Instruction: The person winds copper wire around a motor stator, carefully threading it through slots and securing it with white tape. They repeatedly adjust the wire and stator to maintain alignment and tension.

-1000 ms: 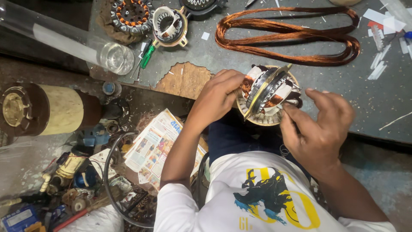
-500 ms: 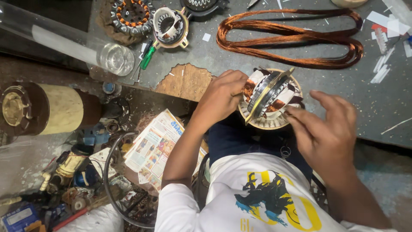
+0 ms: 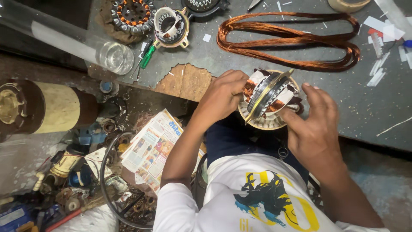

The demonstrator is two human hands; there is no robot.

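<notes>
At the near edge of the grey workbench I hold a round motor stator with copper windings and white paper slot liners. My left hand grips its left side, fingers curled over the windings. Fingers spread, my right hand touches its lower right rim. A long loop of copper wire lies on the bench just beyond the stator.
Two more stators, a green screwdriver and paper scraps lie on the bench. A clear tube juts over its left edge. A cylinder, a newspaper and several scrap parts cover the floor at left.
My right hand has shifted slightly and its fingers have spread along the stator's right rim. The left hand stays gripped on the stator, which has barely turned.
</notes>
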